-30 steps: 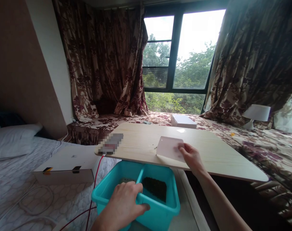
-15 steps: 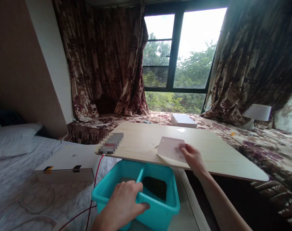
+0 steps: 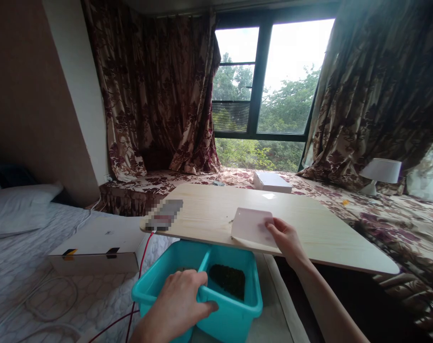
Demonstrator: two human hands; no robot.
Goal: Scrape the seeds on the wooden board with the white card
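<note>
Left of the left hand (image 3: 180, 302), a white carton (image 3: 95, 238) sits on quilted bedding (image 3: 91, 300), a red cable (image 3: 142, 259) between. That hand grips the turquoise plastic bin (image 3: 234, 305) by its near rim, hiding part of one compartment (image 3: 178, 252); dark crumbs (image 3: 228, 281) lie rightward. The right hand (image 3: 286, 238) pinches a thin, translucent sheet (image 3: 250, 226) over the pale wood-grain board (image 3: 330, 228).

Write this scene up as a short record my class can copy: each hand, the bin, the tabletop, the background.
Left hand: grips the turquoise bin at its divider and near rim
Right hand: pinches a translucent sheet by its right side, above the tabletop
Bin: two compartments; dark material in the right one
Tabletop: pale; small dark bits beside the sheet
Background: window, lamp
</note>
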